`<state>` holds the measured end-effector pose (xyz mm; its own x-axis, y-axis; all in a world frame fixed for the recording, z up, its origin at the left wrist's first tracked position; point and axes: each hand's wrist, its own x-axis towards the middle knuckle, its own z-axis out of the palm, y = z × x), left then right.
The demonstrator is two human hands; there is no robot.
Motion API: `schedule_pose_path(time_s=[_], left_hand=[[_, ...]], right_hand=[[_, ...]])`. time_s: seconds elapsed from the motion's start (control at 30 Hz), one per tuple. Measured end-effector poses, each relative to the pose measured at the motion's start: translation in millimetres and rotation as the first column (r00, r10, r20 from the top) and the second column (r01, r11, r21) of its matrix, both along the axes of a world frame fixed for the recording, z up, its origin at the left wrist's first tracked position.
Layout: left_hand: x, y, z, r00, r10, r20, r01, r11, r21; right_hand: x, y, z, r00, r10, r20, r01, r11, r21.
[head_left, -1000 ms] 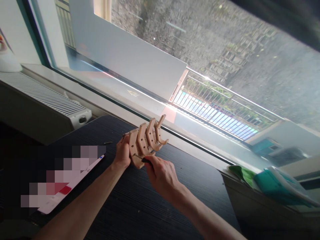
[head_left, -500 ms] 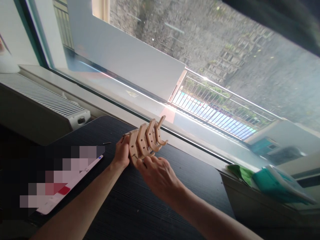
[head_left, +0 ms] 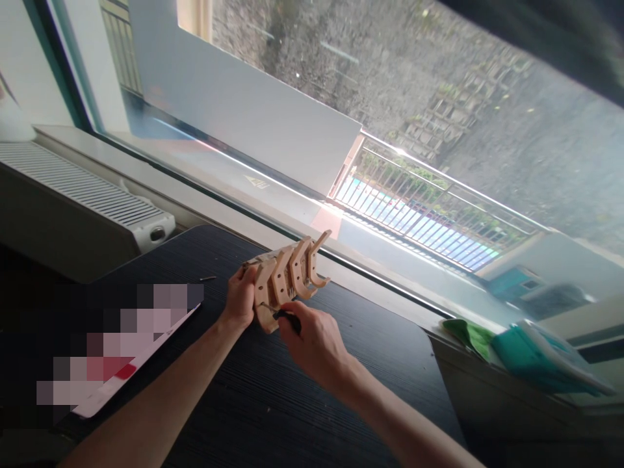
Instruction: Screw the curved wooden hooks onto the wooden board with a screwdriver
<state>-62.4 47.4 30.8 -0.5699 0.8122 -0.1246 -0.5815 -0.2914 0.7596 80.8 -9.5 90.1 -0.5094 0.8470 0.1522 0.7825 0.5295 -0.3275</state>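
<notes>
A wooden rack with several curved hooks (head_left: 287, 273) stands on edge on the black table (head_left: 263, 396). My left hand (head_left: 240, 298) is closed around its left end and holds it upright. My right hand (head_left: 312, 341) grips a small screwdriver with a black handle (head_left: 285, 314); the thin metal tip touches the lower front of the nearest hook.
A small dark screw (head_left: 209, 279) lies on the table left of the rack. A white sheet (head_left: 131, 367) sits at the left edge. A white radiator (head_left: 82, 195) runs along the left under the window sill (head_left: 302, 214). Green and teal items (head_left: 526, 357) lie at the right.
My right hand twisted at the rack and returned to the same grip on the screwdriver. The rack tilted slightly, its hooks now leaning more to the right.
</notes>
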Motion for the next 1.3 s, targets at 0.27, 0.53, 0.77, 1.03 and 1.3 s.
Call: schedule_pose_path(time_s=[0.27,0.53,0.77,1.03,1.3], left_hand=[[-2,-1,2.6,1.0,-0.003,0.031,0.003,1.0,-0.028],[-1,0,2.3,0.999,0.017,0.047,-0.016,1.0,-0.025],[0,-4,7.7,1.0,-0.006,0.018,0.006,1.0,-0.024],[-2,-1,4.5,1.0,0.025,0.016,-0.024,0.999,-0.041],[-1,-1,2.9,1.0,0.029,0.012,-0.028,0.999,-0.035]], right_hand=[[-8,-3,9.3,0.868,0.248,0.43,-0.387,0.881,0.274],[-11,8,-19.3,0.968,-0.094,-0.234,0.068,0.991,-0.117],[-5,2,-7.0,0.986,-0.102,-0.133,0.084,0.987,-0.139],[-7,1,6.8,0.874,0.231,0.426,-0.355,0.904,0.239],[-8,8,-11.3,0.994,0.105,0.026,-0.106,0.994,0.031]])
